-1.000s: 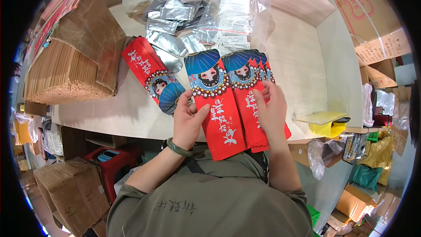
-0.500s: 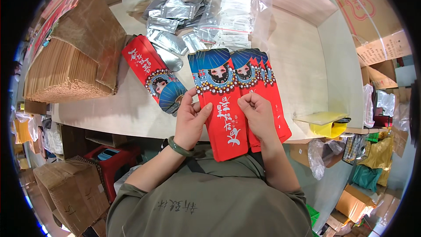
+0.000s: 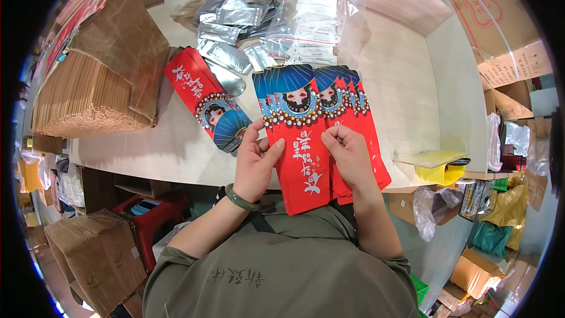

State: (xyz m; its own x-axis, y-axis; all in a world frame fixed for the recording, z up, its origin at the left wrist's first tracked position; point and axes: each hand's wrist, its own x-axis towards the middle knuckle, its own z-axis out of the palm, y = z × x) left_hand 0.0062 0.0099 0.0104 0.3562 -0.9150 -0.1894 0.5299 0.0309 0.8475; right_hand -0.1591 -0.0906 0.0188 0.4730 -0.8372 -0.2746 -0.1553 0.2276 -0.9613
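The front red packet (image 3: 303, 159) covers most of the red packets fanned behind it (image 3: 359, 112); how many there are cannot be counted. The left hand (image 3: 256, 165) hides the lower end of the packet lying on the table (image 3: 203, 97). The clear bag (image 3: 321, 23) blurs its contents.

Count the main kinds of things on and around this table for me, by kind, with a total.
Fanned bunch of red envelopes held in both hands: 1
Red envelopes lying on the table: 1
Piles of silver foil sachets: 1
Clear plastic bags: 1
Stacks of brown paper bags: 1
Red stools: 1
Total: 6
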